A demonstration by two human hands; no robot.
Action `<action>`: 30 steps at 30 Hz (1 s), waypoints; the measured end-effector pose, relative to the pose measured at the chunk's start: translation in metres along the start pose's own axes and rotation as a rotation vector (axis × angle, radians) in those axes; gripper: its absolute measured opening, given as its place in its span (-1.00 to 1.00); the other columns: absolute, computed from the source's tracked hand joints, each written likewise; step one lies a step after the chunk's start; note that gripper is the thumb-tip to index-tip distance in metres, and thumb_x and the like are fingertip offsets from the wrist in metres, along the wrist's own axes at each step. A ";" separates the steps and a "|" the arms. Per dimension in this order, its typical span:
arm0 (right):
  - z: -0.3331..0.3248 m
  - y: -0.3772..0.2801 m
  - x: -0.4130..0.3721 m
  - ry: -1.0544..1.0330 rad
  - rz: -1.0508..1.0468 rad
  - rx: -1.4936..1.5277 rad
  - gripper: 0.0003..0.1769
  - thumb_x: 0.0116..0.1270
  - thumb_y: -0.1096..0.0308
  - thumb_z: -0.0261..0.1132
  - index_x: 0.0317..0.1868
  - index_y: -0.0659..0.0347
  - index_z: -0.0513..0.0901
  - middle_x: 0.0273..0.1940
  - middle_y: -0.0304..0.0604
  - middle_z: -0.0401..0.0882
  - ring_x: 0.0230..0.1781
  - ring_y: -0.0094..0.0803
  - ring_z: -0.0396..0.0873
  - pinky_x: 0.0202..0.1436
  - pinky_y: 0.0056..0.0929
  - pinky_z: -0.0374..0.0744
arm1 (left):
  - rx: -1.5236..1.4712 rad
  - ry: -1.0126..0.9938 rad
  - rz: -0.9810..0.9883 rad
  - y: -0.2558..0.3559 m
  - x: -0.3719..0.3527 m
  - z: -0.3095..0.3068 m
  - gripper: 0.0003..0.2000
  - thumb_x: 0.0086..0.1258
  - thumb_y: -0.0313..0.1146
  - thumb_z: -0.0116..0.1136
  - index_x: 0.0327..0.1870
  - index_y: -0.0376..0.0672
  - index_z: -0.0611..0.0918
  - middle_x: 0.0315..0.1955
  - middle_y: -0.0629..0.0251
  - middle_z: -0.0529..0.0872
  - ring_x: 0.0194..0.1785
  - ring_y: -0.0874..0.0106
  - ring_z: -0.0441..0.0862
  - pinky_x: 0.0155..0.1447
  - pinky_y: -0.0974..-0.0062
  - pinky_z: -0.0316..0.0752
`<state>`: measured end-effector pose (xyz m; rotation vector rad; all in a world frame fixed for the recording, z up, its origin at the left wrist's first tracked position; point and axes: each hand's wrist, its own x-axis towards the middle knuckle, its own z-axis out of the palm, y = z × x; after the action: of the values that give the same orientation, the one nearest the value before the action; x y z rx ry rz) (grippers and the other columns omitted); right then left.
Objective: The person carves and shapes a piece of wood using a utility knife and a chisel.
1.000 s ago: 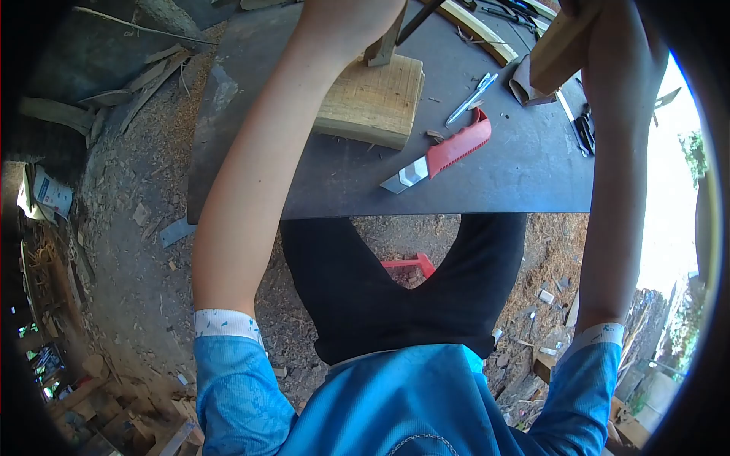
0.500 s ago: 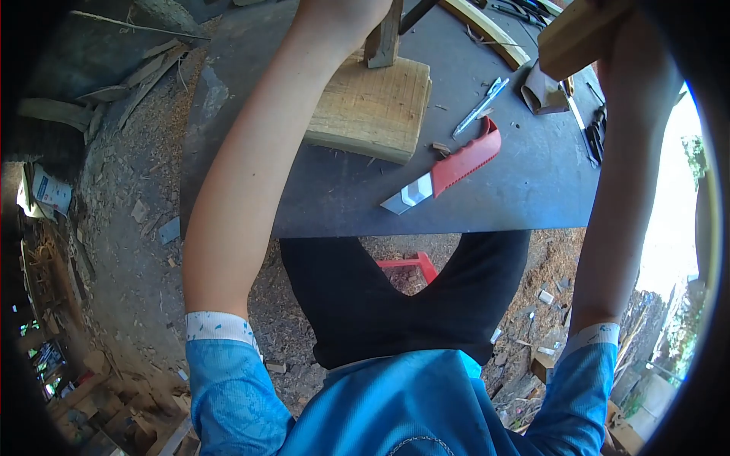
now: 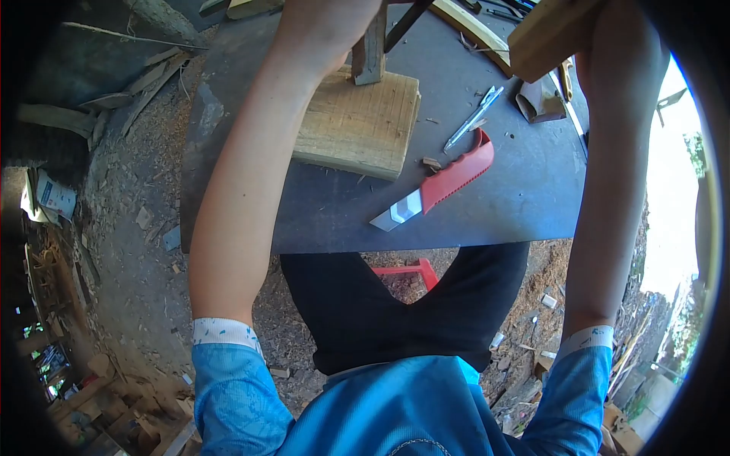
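At the top edge, my left hand (image 3: pixel 334 26) is closed around the upper part of an upright wooden piece (image 3: pixel 369 55); its fingertips are out of frame. That piece meets the top of a thick wooden block (image 3: pixel 357 125) lying on the dark table, and a dark bar (image 3: pixel 407 26) slants beside it. My right hand (image 3: pixel 620 45), partly shaded, grips a squared chunk of wood (image 3: pixel 551 42) raised above the table's right side. A red-handled utility knife (image 3: pixel 460 176) and a silver pen (image 3: pixel 473 120) lie right of the thick block.
The dark table (image 3: pixel 319 228) ends just before my knees. A curved wooden strip (image 3: pixel 479 34) and a brown tube-like piece (image 3: pixel 538 102) lie toward its far right. Wood scraps (image 3: pixel 152 83) and shavings cover the ground, and a red frame (image 3: pixel 422 272) shows between my legs.
The view has shifted, so the table and its things sit slightly lower and further left. My right hand has moved left with the wood chunk. My left hand keeps its hold.
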<state>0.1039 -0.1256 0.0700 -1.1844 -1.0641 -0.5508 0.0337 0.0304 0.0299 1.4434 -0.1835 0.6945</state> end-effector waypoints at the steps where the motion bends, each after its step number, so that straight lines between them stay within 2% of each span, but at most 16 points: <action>1: -0.001 0.004 0.001 0.007 -0.008 -0.003 -0.65 0.62 0.13 0.19 -0.03 0.28 0.68 -0.53 -0.34 0.38 -0.56 -0.59 0.38 -0.45 -0.55 0.32 | 0.026 -0.067 0.061 -0.002 0.000 -0.003 -0.62 0.39 -0.03 0.51 -0.35 0.08 0.48 -0.46 0.53 0.66 -0.34 0.60 0.71 -0.19 0.66 0.57; 4: -0.001 0.005 0.001 0.030 0.001 -0.016 -0.66 0.62 0.13 0.18 -0.03 0.27 0.68 -0.52 -0.34 0.39 -0.56 -0.59 0.38 -0.45 -0.55 0.32 | 0.039 -0.200 0.039 -0.008 0.008 -0.018 -0.57 0.26 -0.20 0.65 -0.41 0.12 0.44 -0.53 0.58 0.61 -0.38 0.66 0.66 -0.23 0.69 0.51; 6: -0.001 0.007 0.002 0.043 0.006 -0.020 -0.66 0.62 0.13 0.18 -0.03 0.27 0.69 -0.52 -0.34 0.40 -0.56 -0.59 0.38 -0.45 -0.55 0.32 | 0.029 -0.243 0.036 -0.011 0.011 -0.024 -0.57 0.25 -0.21 0.66 -0.41 0.12 0.44 -0.53 0.59 0.61 -0.39 0.67 0.64 -0.24 0.69 0.50; 9: -0.001 0.008 0.002 0.058 0.011 -0.023 -0.66 0.62 0.13 0.18 -0.03 0.26 0.69 -0.51 -0.34 0.41 -0.56 -0.60 0.38 -0.45 -0.56 0.32 | 0.002 -0.191 0.099 -0.010 0.006 -0.017 -0.63 0.34 -0.07 0.58 -0.36 0.06 0.52 -0.46 0.55 0.65 -0.38 0.67 0.65 -0.23 0.68 0.51; 13: -0.004 0.008 0.004 0.083 0.018 -0.030 -0.66 0.62 0.13 0.18 -0.03 0.26 0.69 -0.51 -0.34 0.42 -0.56 -0.60 0.38 -0.45 -0.57 0.32 | 0.019 0.103 0.001 0.001 -0.006 0.017 -0.58 0.45 0.18 0.38 -0.23 -0.02 0.64 -0.38 0.51 0.68 -0.33 0.66 0.66 -0.19 0.64 0.54; 16: -0.005 0.009 0.007 0.108 0.024 -0.043 -0.66 0.62 0.13 0.18 -0.03 0.26 0.69 -0.50 -0.34 0.43 -0.56 -0.60 0.38 -0.45 -0.57 0.32 | 0.077 0.103 -0.058 0.003 -0.007 0.009 -0.52 0.48 0.27 0.28 -0.15 -0.04 0.67 -0.35 0.50 0.70 -0.29 0.65 0.68 -0.14 0.61 0.56; 19: -0.005 0.009 0.009 0.137 0.031 -0.050 -0.66 0.62 0.13 0.18 -0.03 0.25 0.69 -0.50 -0.34 0.44 -0.56 -0.60 0.38 -0.45 -0.58 0.32 | 0.057 -0.013 0.126 -0.032 0.015 -0.017 -0.50 0.49 0.27 0.26 -0.13 -0.06 0.68 -0.34 0.47 0.72 -0.27 0.63 0.70 -0.11 0.61 0.56; 22: -0.005 0.009 0.011 0.160 0.035 -0.056 -0.67 0.62 0.13 0.18 -0.03 0.25 0.69 -0.49 -0.35 0.44 -0.55 -0.60 0.38 -0.44 -0.58 0.33 | 0.208 -0.030 0.254 -0.034 0.019 -0.025 -0.49 0.50 0.27 0.24 -0.12 -0.08 0.67 -0.33 0.45 0.74 -0.26 0.62 0.71 -0.11 0.62 0.55; 24: -0.005 0.011 0.014 0.167 0.041 -0.056 -0.67 0.62 0.13 0.18 -0.03 0.24 0.70 -0.49 -0.35 0.45 -0.55 -0.61 0.38 -0.44 -0.58 0.33 | 0.196 -0.038 0.193 -0.027 0.015 -0.024 -0.48 0.51 0.28 0.22 -0.12 -0.09 0.67 -0.33 0.43 0.74 -0.25 0.61 0.72 -0.11 0.62 0.56; 27: -0.004 0.016 0.015 0.177 0.055 -0.058 -0.67 0.62 0.13 0.18 -0.03 0.24 0.70 -0.48 -0.35 0.46 -0.55 -0.61 0.38 -0.44 -0.59 0.33 | -0.011 -0.048 -0.001 -0.009 0.001 -0.008 -0.45 0.50 0.29 0.21 -0.10 -0.12 0.65 -0.31 0.37 0.76 -0.22 0.56 0.76 -0.07 0.60 0.60; 30: -0.001 0.015 0.013 0.180 0.061 -0.058 -0.67 0.62 0.13 0.18 -0.03 0.24 0.70 -0.48 -0.35 0.47 -0.55 -0.61 0.38 -0.44 -0.59 0.33 | 0.013 0.012 -0.093 0.001 -0.001 0.000 -0.43 0.50 0.30 0.21 -0.08 -0.16 0.65 -0.29 0.30 0.78 -0.18 0.49 0.80 -0.02 0.55 0.66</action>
<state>0.1224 -0.1196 0.0741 -1.1899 -0.8608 -0.6314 0.0324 0.0300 0.0304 1.4503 -0.1022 0.6289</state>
